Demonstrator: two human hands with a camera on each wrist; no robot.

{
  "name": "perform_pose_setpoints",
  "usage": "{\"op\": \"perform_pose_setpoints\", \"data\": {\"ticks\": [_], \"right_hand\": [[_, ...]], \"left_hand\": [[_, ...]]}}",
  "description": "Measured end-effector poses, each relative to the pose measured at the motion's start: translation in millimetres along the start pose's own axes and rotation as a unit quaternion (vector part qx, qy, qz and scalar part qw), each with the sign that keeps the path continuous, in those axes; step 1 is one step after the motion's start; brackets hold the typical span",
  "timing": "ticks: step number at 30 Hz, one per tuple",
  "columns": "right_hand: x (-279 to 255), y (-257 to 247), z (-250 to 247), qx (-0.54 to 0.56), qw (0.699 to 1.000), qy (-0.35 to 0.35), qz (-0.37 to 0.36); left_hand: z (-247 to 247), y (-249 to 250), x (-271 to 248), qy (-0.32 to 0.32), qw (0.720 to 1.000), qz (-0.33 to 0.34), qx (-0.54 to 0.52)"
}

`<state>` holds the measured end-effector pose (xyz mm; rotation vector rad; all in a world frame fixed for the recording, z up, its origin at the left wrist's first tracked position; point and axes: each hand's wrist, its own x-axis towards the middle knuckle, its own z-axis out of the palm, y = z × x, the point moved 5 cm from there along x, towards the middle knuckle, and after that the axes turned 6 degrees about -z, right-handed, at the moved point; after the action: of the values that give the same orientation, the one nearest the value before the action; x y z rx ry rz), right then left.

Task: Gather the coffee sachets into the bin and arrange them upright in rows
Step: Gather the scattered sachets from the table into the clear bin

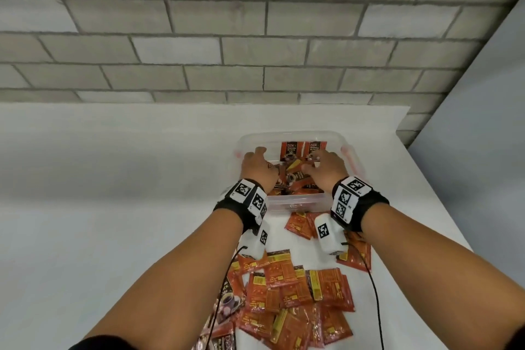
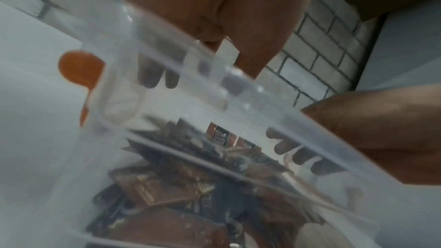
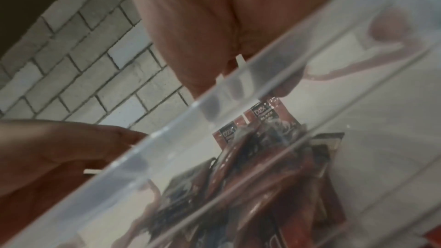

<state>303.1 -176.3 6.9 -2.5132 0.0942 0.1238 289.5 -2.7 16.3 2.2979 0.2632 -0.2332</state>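
Loose coffee sachets [image 1: 295, 301] are seen nearest the head camera, scattered flat on the white table [image 1: 99, 207] in an overlapping heap between the two forearms; most are turned orange back up, a few show the dark printed front. Two black cables are draped over the heap.

Beyond the heap, a clear plastic bin [image 1: 295, 202] with orange side latches is set on the table, its near wall just past the closest sachets. Inside it, two upright sachets [image 1: 304, 150] are stood side by side against the far wall, fronts toward the camera. More sachets [image 1: 295, 182] are recorded in a disordered pile on the bin floor in front of them (count not determinable).

Both hands are reached into the bin from the near side. The left hand [image 1: 260, 169] is placed at the left end, fingers extended down toward the pile; in the left wrist view its fingertips [image 2: 149, 74] are seen through the bin wall [image 2: 167, 59], fairly straight, with nothing visibly gripped. The right hand [image 1: 326, 169] is placed at the right end, over the pile and just beside the right-hand upright sachet; whether its fingers are closed on a sachet cannot be told, since the head view shows only the back of the hand and the right wrist view is blurred by the bin rim [image 3: 214, 105].

Marker-printed wrist bands are worn on both wrists. A grey brick wall [image 1: 255, 37] is noted behind the table.
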Motion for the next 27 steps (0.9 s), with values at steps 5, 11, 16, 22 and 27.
{"op": "perform_pose_setpoints", "data": {"ticks": [5, 11, 16, 22, 27], "right_hand": [[-38, 16, -39, 0.098, 0.990, 0.081, -0.065], [-98, 65, -38, 0.082, 0.994, 0.033, -0.066], [-114, 55, -9, 0.000, 0.993, 0.049, -0.111], [-113, 70, 36, -0.182, 0.973, -0.062, -0.129], [-124, 69, 44, -0.157, 0.970, -0.081, -0.169]], "left_hand": [[-19, 0, -36, 0.017, 0.994, 0.103, -0.025], [22, -9, -85, -0.119, 0.982, 0.144, -0.002], [81, -15, -83, -0.192, 0.963, 0.117, 0.149], [108, -24, -80, -0.142, 0.953, 0.126, 0.235], [110, -34, -78, -0.129, 0.938, 0.107, 0.303]]}}
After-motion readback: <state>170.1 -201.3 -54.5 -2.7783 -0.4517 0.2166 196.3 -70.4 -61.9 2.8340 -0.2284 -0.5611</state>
